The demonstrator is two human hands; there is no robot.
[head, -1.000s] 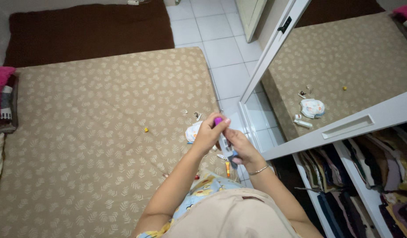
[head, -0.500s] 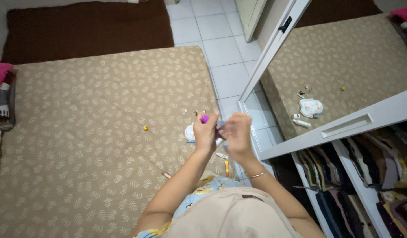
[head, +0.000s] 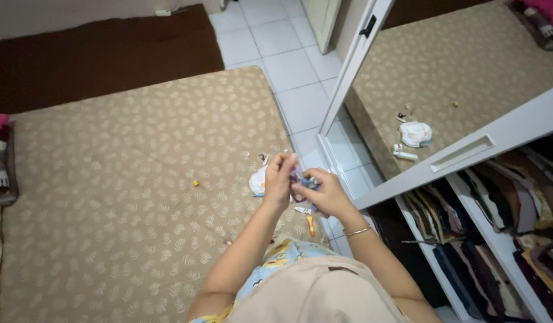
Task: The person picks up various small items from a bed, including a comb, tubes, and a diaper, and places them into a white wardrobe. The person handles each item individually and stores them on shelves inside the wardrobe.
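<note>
Left hand (head: 279,179) and right hand (head: 326,192) both pinch one small purple-blue item (head: 301,181) above the mattress (head: 121,179) edge; its axis unreadable.

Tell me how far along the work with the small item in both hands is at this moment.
Done: small bits, a white pouch and an orange tube lie out on the patterned mattress. In hand: the left hand and right hand meet on a small purple item, too hidden to identify. Left: the laid-out things lie untouched.
</note>
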